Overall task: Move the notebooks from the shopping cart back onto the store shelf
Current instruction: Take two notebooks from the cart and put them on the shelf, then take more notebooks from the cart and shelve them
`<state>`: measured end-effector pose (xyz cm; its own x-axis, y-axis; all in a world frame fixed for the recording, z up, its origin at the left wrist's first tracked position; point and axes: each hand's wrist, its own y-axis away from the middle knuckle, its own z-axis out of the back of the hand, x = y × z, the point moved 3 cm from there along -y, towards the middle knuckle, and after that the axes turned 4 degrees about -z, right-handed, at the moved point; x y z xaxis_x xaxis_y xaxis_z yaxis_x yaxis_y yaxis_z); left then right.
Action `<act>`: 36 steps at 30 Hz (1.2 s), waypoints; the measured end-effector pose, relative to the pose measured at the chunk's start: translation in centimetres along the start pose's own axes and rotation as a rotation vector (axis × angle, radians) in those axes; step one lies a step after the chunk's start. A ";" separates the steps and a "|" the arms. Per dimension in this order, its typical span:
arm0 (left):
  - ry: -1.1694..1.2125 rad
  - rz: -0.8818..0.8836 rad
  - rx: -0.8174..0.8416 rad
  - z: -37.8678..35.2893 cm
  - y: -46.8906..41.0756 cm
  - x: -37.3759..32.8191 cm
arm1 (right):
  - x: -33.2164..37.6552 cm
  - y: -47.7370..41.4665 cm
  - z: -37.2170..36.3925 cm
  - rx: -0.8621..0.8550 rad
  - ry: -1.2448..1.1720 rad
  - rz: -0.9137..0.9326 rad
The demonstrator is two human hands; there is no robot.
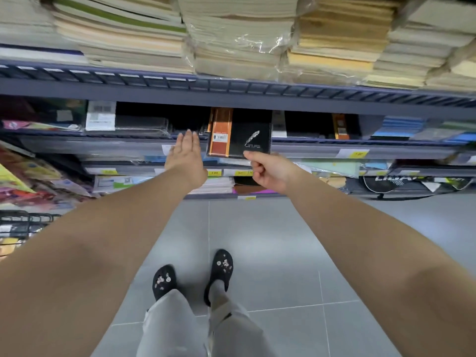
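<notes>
The cart (24, 224) shows only as a few dark wires at 9 o'clock, cut off by the picture edge and the left forearm; nothing inside it can be made out. The stacks of paper (231, 42) at 12 o'clock are blurred, some under clear wrap, and the yellow price tags (356, 153) cannot be read.

The black notebook (253, 136), with a silver feather on its cover, stands just above centre at the front of the middle shelf (334, 150), its top edge hidden behind the dark rail (231, 96) above. The right hand (269, 172) pinches its lower corner between thumb and forefinger, the other fingers curled in. An orange notebook (221, 136) touches it on the 9 o'clock side; whether the hand carries that one too, I cannot tell. The left hand (186, 153) reaches toward the same shelf with flat, straight fingers, holding nothing.

Below, at 6 o'clock, lies a grey tiled floor (270, 240) with two black slippers (222, 266).
</notes>
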<state>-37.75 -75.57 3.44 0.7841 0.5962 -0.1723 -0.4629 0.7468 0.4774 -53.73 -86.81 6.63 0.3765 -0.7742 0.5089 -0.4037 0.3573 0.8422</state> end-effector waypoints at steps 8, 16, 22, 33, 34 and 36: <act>-0.051 0.003 0.061 0.3 0.2 -0.1 | -2.1 -0.8 -0.6 -0.064 -0.229 0.117; -0.013 0.002 0.052 0.2 0.5 0.1 | -0.1 -1.8 -2.8 -0.163 0.011 0.222; -0.021 -0.021 0.048 0.7 0.8 0.4 | -0.2 -1.1 -3.2 -0.142 0.083 0.180; 0.097 0.067 -0.025 -2.7 12.9 3.2 | -4.6 2.6 -6.7 -0.021 0.861 0.386; 0.098 0.082 -0.036 -2.8 14.3 4.1 | -5.1 3.1 -7.5 0.004 0.950 0.421; 0.125 0.128 -0.069 -3.0 17.0 6.2 | -6.1 4.3 -9.4 0.044 1.141 0.495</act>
<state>-41.99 -58.27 7.96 0.6614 0.7165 -0.2220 -0.5863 0.6784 0.4428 -49.89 -75.64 8.84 0.6760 0.3427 0.6523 -0.7282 0.4461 0.5203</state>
